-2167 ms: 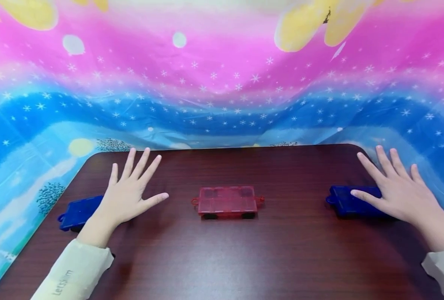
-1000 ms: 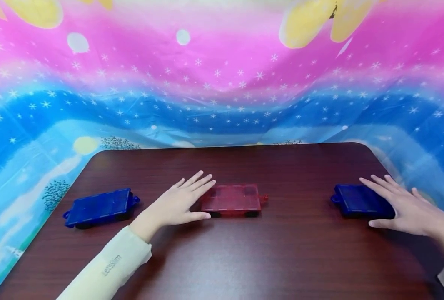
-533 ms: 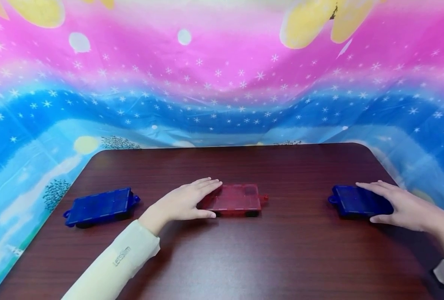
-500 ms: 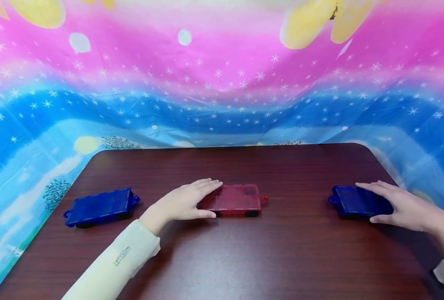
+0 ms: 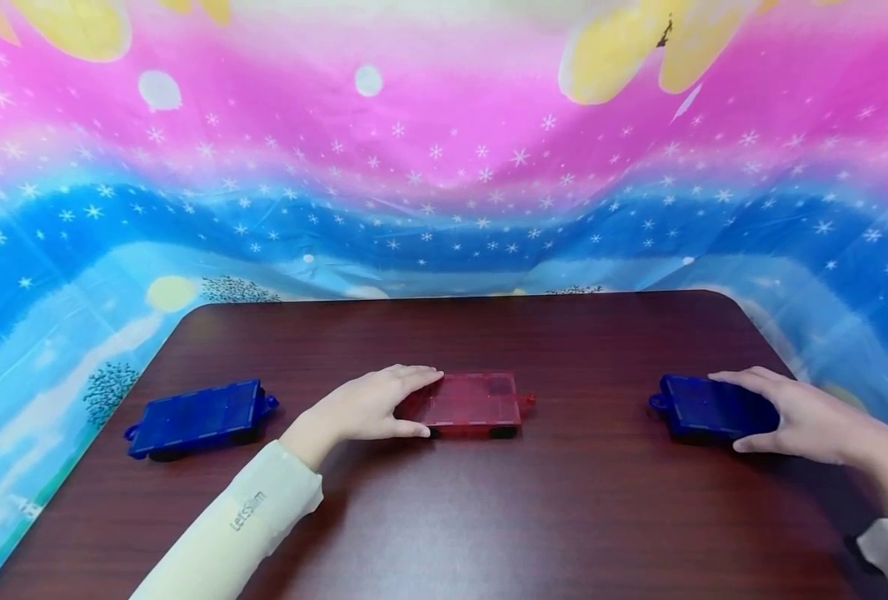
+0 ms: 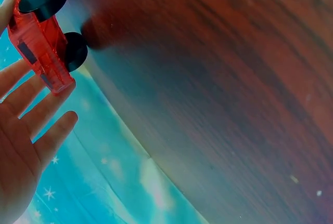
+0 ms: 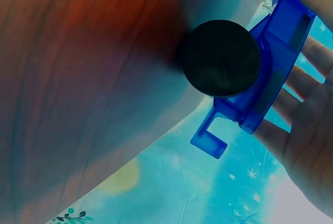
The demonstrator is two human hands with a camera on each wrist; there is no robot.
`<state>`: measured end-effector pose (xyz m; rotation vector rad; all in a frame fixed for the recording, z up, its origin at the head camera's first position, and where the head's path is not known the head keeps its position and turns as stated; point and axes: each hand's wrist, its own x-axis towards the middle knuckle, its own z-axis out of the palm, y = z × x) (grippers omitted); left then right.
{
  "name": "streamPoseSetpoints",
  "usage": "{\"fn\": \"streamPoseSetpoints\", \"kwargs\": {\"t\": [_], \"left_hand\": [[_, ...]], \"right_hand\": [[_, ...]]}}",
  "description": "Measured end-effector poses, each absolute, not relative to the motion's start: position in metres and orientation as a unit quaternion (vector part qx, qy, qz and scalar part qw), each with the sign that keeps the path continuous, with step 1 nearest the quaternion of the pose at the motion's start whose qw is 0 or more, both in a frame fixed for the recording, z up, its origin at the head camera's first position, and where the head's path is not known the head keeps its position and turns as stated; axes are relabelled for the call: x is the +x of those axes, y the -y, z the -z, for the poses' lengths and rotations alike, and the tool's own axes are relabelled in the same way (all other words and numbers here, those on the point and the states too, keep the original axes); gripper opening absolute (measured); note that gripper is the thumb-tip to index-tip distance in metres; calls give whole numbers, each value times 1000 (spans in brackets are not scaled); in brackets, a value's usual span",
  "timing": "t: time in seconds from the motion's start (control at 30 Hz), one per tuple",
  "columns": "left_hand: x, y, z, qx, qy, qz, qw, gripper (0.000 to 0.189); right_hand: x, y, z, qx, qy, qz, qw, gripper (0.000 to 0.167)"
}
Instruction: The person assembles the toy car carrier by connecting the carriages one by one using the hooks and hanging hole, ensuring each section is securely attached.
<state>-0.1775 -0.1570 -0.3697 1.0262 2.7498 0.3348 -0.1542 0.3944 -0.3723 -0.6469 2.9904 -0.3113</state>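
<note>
In the head view my left hand (image 5: 365, 407) holds the left end of a translucent red toy car base (image 5: 481, 398) at mid-table. Its thumb lies along the near side and its fingers along the far side. The left wrist view shows that red base (image 6: 37, 39) with black wheels, between thumb and fingers of the left hand (image 6: 21, 146). My right hand (image 5: 815, 417) grips the right end of a blue toy car base (image 5: 714, 406). Its wheels and hooked end appear in the right wrist view, where the blue base (image 7: 283, 42) sits between thumb and fingers of the right hand (image 7: 312, 125).
A second blue toy car base (image 5: 198, 415), with a loop at one end and a hook at the other, stands slightly angled at the left. All three are on a dark wooden table (image 5: 489, 517). A colourful printed cloth (image 5: 444, 167) hangs behind it.
My left hand has come right, off the left blue base, to the red one. The right hand has lowered onto the right blue base, which has shifted slightly left.
</note>
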Motion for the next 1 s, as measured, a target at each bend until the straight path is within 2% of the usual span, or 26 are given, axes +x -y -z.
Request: {"fn": "streamPoseSetpoints", "kwargs": {"t": [0.17, 0.43, 1.0], "left_hand": [[-177, 156, 369, 348, -926, -112, 94, 78], [-180, 156, 370, 345, -927, -111, 96, 78], [-178, 156, 371, 334, -929, -123, 100, 79]], "right_hand": [[-154, -388, 369, -213, -971, 103, 32, 90], [-155, -379, 366, -228, -969, 100, -1, 89], [-168, -344, 357, -223, -966, 129, 33, 90]]}}
